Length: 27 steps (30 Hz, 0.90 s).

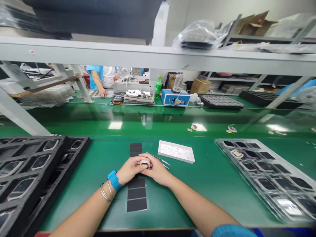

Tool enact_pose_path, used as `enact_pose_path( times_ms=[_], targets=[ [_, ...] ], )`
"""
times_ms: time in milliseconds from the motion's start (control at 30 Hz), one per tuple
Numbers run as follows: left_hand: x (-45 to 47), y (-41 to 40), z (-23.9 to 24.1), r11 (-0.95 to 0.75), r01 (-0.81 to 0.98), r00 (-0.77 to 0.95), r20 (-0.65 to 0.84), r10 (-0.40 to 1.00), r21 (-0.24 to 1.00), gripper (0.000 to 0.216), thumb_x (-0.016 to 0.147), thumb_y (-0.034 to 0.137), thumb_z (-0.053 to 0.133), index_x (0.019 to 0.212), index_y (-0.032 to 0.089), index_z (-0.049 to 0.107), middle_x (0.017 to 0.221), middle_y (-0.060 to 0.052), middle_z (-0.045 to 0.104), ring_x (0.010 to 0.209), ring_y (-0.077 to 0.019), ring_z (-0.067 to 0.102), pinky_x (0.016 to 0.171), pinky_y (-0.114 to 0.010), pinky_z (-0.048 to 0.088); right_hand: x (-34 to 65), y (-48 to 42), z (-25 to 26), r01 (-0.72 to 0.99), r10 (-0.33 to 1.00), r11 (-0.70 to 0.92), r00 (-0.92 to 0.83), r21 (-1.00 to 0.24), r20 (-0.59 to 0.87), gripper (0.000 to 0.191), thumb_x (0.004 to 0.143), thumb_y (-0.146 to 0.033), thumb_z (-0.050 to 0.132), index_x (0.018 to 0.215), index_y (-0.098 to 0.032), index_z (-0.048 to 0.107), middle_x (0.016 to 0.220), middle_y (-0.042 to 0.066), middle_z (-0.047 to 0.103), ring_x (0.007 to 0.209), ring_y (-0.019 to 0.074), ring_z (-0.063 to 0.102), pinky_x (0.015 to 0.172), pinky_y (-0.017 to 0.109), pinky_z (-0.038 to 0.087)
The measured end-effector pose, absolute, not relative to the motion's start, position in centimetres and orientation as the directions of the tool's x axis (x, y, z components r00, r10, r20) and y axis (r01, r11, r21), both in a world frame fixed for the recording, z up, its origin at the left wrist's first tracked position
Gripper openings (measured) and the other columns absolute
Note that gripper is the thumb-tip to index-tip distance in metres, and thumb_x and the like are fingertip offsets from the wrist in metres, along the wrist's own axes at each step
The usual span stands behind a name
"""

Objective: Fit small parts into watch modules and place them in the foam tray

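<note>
Hands: left hand (130,170), right hand (156,170) both grasping small white part (144,163) over green bench (209,174)

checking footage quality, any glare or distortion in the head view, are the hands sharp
Head view: lights glare white on the green table and the clear tray; the shelf beam bows from wide-angle distortion; the left hand and right hand, holding a small white part, are sharp.
</note>
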<state>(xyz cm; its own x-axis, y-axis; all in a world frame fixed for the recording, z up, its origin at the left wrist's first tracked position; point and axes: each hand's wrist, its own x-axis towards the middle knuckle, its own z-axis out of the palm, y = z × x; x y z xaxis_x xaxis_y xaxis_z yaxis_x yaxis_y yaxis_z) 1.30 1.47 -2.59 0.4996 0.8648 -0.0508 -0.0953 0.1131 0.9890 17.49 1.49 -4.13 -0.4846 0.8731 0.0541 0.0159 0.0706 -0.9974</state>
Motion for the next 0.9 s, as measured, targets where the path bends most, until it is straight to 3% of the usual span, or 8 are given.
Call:
enact_pose_path(
  times_ms=[167,400,600,900],
  targets=[
    [1.4,1.6,-2.8,0.089,-0.085,0.500,-0.034,0.865,0.992,0.035,0.071,0.048,0.078,0.089,0.017,0.074,0.093,-0.010,0.073,0.092,-0.0257,0.068,0.091,-0.035,0.050,17.1,1.3,-4.0,0.030,0.892,0.101,-0.445,-0.994,0.077,0.049,0.072,-0.026,0.073,0.118,-0.023,0.056,0.116,0.007,0.065,0.106,0.0227,0.065,0.095,0.039,0.051],
    [1.4,1.5,-3.0,0.034,-0.054,0.471,-0.004,0.882,0.998,0.035,0.073,0.046,0.077,0.092,0.017,0.074,0.093,-0.009,0.073,0.091,-0.0252,0.068,0.089,-0.035,0.051,16.8,0.9,-3.8,0.101,0.919,0.125,-0.387,-0.987,0.077,0.045,0.071,-0.016,0.065,0.116,-0.024,0.059,0.113,0.006,0.066,0.101,0.0223,0.065,0.088,0.037,0.053],
    [1.4,1.4,-2.6,-0.065,-0.006,0.460,0.060,0.886,0.998,0.036,0.077,0.046,0.073,0.093,0.013,0.073,0.093,-0.010,0.073,0.089,-0.0237,0.067,0.085,-0.033,0.051,17.3,0.7,-3.0,0.173,0.897,0.240,-0.416,-0.955,0.150,0.045,0.074,-0.008,0.056,0.117,-0.022,0.059,0.112,0.004,0.067,0.101,0.0200,0.064,0.090,0.036,0.051],
    [1.6,1.2,-3.1,0.072,-0.009,0.439,-0.060,0.896,0.997,0.040,0.076,0.046,0.076,0.095,0.011,0.070,0.096,-0.012,0.072,0.089,-0.0225,0.067,0.087,-0.031,0.051,17.4,1.4,-4.0,0.121,0.880,0.169,-0.466,-0.978,0.095,0.044,0.073,-0.011,0.063,0.116,-0.020,0.058,0.110,0.004,0.067,0.099,0.0195,0.065,0.087,0.033,0.051]
  ],
)
